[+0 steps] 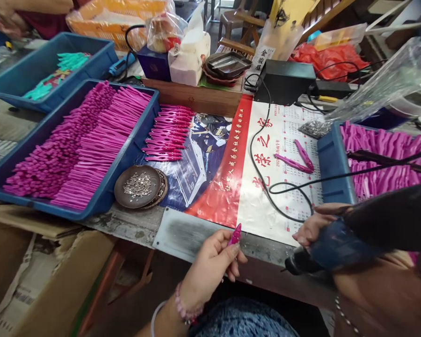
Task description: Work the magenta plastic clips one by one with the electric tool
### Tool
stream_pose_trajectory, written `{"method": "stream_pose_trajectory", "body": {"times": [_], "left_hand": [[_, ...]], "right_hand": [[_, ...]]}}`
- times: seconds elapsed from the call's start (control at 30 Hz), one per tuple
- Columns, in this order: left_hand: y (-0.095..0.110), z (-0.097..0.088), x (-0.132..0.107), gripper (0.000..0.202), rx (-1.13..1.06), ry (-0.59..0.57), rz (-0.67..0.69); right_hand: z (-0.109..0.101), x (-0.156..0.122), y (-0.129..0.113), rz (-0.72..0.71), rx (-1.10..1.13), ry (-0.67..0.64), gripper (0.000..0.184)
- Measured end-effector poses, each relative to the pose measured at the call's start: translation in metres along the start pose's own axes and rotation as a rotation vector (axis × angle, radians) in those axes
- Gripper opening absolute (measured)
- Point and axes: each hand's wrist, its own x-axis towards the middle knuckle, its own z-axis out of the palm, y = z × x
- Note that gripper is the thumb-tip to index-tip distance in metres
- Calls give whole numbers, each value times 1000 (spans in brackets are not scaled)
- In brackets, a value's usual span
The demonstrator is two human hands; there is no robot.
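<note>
- The left hand (210, 264) pinches a pink clip (235, 234) at the table edge (182, 234).
- The right hand (315, 229) grips a blue power tool (333, 248), its tip just beside the clip.
- To do it well, I think: hold the clip steady and line up the tip.

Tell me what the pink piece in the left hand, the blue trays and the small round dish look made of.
Pink piece in the left hand: looks like moulded plastic, uniform magenta, slight sheen. Blue tray: probably rigid plastic, matte, with scuffed rims. Round dish: seemingly metal, dull brown and tarnished, holding small silvery bits, likely metal by their glint. The right hand grips a dark power tool.
</note>
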Motion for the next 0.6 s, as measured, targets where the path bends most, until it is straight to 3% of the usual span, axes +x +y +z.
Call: {"method": "stream_pose_trajectory", "body": {"times": [0.1, 0.2, 0.27, 0.33, 0.43, 0.53, 0.6], "left_hand": [[-2, -2, 0, 28, -76, -2, -13], [-2, -2, -1, 25, -70, 10, 3], [-1, -1, -3, 24, -52, 16, 13], [0, 0, -5, 23, -15, 26, 23], [2, 3, -9, 20, 172, 109, 82], [2, 6, -14, 15, 515, 270, 236], [2, 7, -15, 15, 678, 337, 335]], "right_hand": [[9, 2, -9, 243, 391, 141, 39], [13, 4, -4, 300, 395, 127, 36], [15, 7, 4, 280, 116, 15, 41], [19, 12, 15, 230, -300, -86, 49], [31, 20, 27, 184, -802, -143, 66], [47, 26, 36, 115, -1081, -240, 66], [55, 29, 42, 72, -1125, -268, 63]]}}
